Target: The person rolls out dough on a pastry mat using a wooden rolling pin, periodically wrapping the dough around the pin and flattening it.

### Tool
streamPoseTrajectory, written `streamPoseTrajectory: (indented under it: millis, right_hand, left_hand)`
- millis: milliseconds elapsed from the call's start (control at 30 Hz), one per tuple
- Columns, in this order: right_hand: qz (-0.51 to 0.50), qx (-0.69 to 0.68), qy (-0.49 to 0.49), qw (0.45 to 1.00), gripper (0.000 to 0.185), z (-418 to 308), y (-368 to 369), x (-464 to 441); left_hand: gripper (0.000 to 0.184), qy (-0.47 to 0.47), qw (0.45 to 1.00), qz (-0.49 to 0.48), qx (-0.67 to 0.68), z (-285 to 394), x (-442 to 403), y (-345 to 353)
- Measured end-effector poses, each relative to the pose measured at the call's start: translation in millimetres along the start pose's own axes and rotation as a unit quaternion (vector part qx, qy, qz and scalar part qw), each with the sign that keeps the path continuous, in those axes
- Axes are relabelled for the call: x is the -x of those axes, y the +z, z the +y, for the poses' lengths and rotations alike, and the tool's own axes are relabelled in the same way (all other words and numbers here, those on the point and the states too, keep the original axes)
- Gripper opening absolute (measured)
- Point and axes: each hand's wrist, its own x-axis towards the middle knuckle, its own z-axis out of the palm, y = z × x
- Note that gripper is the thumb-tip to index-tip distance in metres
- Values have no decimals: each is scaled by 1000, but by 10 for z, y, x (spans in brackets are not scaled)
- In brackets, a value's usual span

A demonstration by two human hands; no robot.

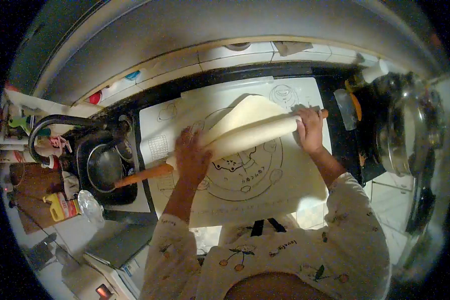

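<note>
A rolling pin lies at a slant across a printed mat [305, 185]. Its long orange-brown handle [147, 175] sticks out at the left, and a short brown tip shows at the right. Around its middle is a thick pale roll [255, 134], which looks like dough wound on the pin. A flat, pale dough sheet [252, 111] spreads behind the roll, coming to a point at the far side. My left hand [192, 155] is laid over the roll's left part, its fingers curving across it. At the right end, my right hand [311, 130] has its fingers closed round the pin.
On the left is a black sink [130, 192] with a pan [105, 167] in it, under a curved black faucet [60, 120]. A yellow bottle [60, 207] stands beyond. To the right are an orange-handled tool [355, 106] and a large metal pot [402, 135].
</note>
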Motion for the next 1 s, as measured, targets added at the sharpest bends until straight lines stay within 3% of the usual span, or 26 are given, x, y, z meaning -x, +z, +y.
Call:
streamPoseTrajectory:
  millis: [100,133,167,200,300,367,400,500,600,700,733,833,900,1000]
  right_hand:
    - [-32,1,-26,999,45,-200,13,43]
    - [-98,31,-39,994,56,-317,42,38]
    - [-100,48,-86,990,65,-313,255,133]
    - [-148,-4,-111,983,69,-561,262,-10]
    - [-178,-21,-120,977,70,-1161,319,-139]
    - [-205,-6,-104,973,69,-1313,428,24]
    - [-174,-11,-95,980,60,-1331,469,142]
    - [-152,-7,-180,972,64,-1073,513,654]
    - [-102,-68,-113,986,57,-1315,254,475]
    - [-270,22,-197,942,49,-1270,363,484]
    - [-183,56,-215,958,55,-1338,342,472]
    - [-244,68,-187,949,51,-1433,218,349]
    - [-221,29,-184,957,51,-1339,429,390]
    - [-190,37,-173,966,51,-1335,640,161]
  left_hand:
    - [54,-20,994,-104,-30,136,-282,318]
    - [53,-58,993,-97,-18,152,-367,325]
    - [53,-96,991,-90,-5,158,-450,296]
    - [52,-93,991,-98,-7,55,-497,350]
    - [47,-7,988,-147,-45,-536,-524,751]
    - [41,-47,978,-200,-32,-207,-658,375]
    - [39,-64,972,-226,-24,-99,-693,223]
    - [33,-16,988,-150,19,-103,-717,200]
    - [32,-2,985,-172,17,-141,-769,249]
    - [31,70,990,-120,-19,-221,-719,402]
    - [31,71,989,-126,-20,-257,-749,432]
    - [31,65,989,-133,8,-402,-952,519]
    - [31,44,989,-127,59,-543,-1151,549]
    - [30,65,994,-67,-56,-613,-1447,426]
